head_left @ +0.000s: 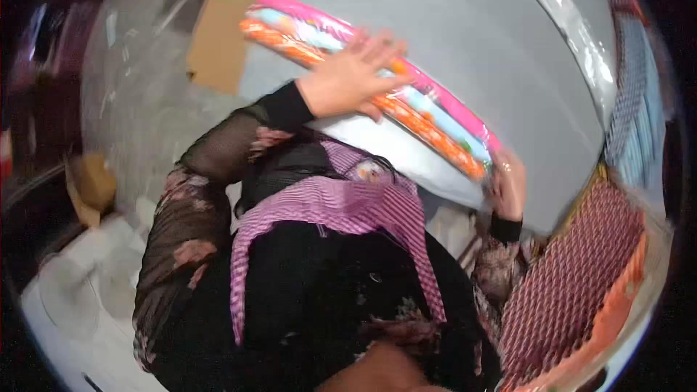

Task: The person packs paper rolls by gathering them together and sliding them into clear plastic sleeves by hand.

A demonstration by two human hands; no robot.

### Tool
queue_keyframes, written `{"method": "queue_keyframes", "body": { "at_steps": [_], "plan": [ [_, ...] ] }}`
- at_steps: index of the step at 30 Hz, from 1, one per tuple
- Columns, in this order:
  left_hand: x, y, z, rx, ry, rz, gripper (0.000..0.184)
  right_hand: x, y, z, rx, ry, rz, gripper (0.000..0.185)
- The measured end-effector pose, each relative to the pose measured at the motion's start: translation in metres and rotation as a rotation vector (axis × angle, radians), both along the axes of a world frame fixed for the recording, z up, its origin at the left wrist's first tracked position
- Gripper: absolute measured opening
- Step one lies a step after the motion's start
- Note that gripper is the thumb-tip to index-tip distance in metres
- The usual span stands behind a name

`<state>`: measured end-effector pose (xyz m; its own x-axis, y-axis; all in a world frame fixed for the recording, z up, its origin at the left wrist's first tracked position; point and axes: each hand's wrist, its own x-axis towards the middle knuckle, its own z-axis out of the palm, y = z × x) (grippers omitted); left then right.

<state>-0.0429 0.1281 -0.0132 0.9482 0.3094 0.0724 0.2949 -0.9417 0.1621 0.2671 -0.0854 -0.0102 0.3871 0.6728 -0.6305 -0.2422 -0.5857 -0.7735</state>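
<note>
A long plastic-wrapped bundle of folded cloth (435, 112) lies slantwise on the grey table (465, 7). Pink, light blue and orange bands run along its length, and its clear wrap shines. Across its middle rests my left hand (356, 76), palm down with the fingers spread. At the bundle's right end is my right hand (508, 181), somewhat blurred, its fingers bent around that end. Under the bundle, on the side nearer me, shows a white sheet or bag (392, 149).
Brown cardboard (229, 29) lies at the table's left edge. A shiny clear plastic package (573, 29) is at the far right. Red patterned cloth (573, 283) and blue checked cloth (635, 101) are stacked along the right side. A brown box (91, 185) stands lower left.
</note>
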Motion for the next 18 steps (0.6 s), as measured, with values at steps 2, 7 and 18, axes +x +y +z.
{"method": "queue_keyframes", "body": {
  "at_steps": [2, 7, 18],
  "plan": [
    [-0.010, 0.005, -0.004, 0.003, -0.031, 0.011, 0.091, 0.000, 0.004, -0.022, -0.011, -0.080, -0.058, 0.019],
    [-0.006, 0.002, 0.004, 0.040, -0.011, 0.000, 0.090, -0.012, 0.012, -0.002, -0.045, 0.096, -0.159, 0.016],
    [-0.006, 0.003, 0.003, 0.008, -0.017, -0.011, 0.096, 0.005, 0.011, -0.027, -0.090, 0.334, -0.322, 0.020]
  ]
}}
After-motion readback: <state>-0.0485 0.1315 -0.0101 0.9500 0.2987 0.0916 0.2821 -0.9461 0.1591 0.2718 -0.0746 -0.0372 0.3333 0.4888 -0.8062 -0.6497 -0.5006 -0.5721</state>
